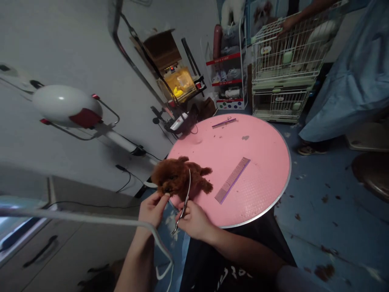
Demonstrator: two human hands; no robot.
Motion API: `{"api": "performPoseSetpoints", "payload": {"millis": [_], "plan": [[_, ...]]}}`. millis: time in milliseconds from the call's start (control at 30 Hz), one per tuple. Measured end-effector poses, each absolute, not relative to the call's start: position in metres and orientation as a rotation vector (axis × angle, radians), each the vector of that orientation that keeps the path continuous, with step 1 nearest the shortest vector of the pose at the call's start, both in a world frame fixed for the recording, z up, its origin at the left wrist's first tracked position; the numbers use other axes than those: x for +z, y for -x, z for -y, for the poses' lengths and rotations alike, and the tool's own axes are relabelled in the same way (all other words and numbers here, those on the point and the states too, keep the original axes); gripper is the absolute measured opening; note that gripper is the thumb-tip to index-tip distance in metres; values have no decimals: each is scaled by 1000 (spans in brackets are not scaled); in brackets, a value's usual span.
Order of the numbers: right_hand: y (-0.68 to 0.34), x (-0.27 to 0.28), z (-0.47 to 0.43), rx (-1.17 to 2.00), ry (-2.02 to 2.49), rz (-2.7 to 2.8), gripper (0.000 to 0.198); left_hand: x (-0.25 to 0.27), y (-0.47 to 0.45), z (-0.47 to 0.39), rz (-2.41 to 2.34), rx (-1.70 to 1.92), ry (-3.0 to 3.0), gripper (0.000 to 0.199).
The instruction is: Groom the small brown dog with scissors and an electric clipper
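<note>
Brown dog (172, 175) | muzzle held in left fingers (162, 202), nearly closed | right fingers (189, 211) curled round scissors (187, 195) beside it

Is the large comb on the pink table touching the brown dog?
Apart: the head view shows a strip of pink table between the large comb and the brown dog.

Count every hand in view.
3: left hand at the dog's muzzle, right hand holding scissors, a co-worker's hand at the cage; another may be hidden.
</note>
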State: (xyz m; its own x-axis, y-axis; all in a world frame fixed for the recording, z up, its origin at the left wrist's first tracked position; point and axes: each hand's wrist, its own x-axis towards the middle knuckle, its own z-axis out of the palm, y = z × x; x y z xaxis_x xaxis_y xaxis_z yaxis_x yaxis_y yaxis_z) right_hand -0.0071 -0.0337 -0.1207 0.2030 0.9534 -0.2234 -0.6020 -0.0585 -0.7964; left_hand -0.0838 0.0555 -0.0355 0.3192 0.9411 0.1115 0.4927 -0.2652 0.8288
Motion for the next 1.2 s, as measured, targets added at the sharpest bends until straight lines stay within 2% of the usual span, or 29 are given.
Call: {"api": "performPoseSetpoints", "payload": {"millis": [933, 1200], "plan": [[9, -119, 34, 1338, 946, 511, 42, -39, 86, -54, -1236, 797, -1877, 27], [0, -131, 39, 1210, 1159, 709, 40, -37, 85, -52, -1250, 806, -1874, 25]]}}
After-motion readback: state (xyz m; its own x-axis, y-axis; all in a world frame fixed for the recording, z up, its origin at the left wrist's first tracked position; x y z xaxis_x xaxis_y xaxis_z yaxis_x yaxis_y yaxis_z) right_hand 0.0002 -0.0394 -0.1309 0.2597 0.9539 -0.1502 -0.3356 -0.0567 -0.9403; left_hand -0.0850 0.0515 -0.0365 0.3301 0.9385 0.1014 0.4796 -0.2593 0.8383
